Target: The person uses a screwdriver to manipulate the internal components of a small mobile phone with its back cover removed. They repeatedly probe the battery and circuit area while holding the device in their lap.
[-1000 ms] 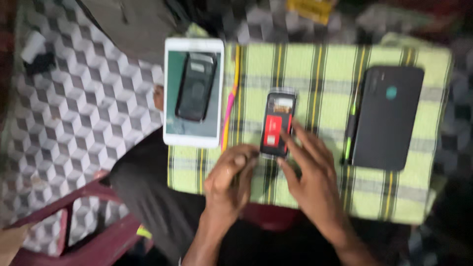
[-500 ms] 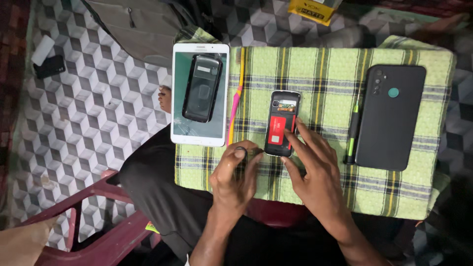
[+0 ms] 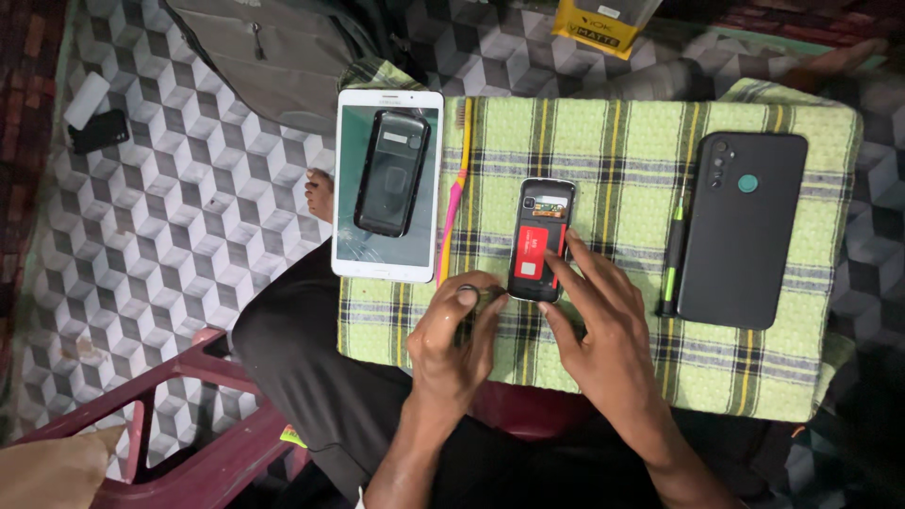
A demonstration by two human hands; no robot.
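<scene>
A small black phone [image 3: 540,238] lies back-up and without its cover on a green checked cloth [image 3: 622,151]; a red battery shows inside it. My right hand [image 3: 599,325] rests on the cloth with its forefinger touching the red battery. My left hand [image 3: 455,330] sits just left of the phone's lower end, fingers curled, thumb and forefinger pinched together near the phone's corner; whether they hold something small I cannot tell.
A white tablet [image 3: 387,184] with a black phone back cover [image 3: 392,172] on it lies at the left. A pink-and-yellow toothbrush [image 3: 455,188] lies beside it. A green-tipped screwdriver [image 3: 673,259] and a large black smartphone [image 3: 743,226] lie at the right. A red plastic stool [image 3: 179,424] stands at the lower left.
The view has steadied and sharpened. My right forefinger has moved onto the red battery, and my left hand has drawn closer to the phone's lower corner.
</scene>
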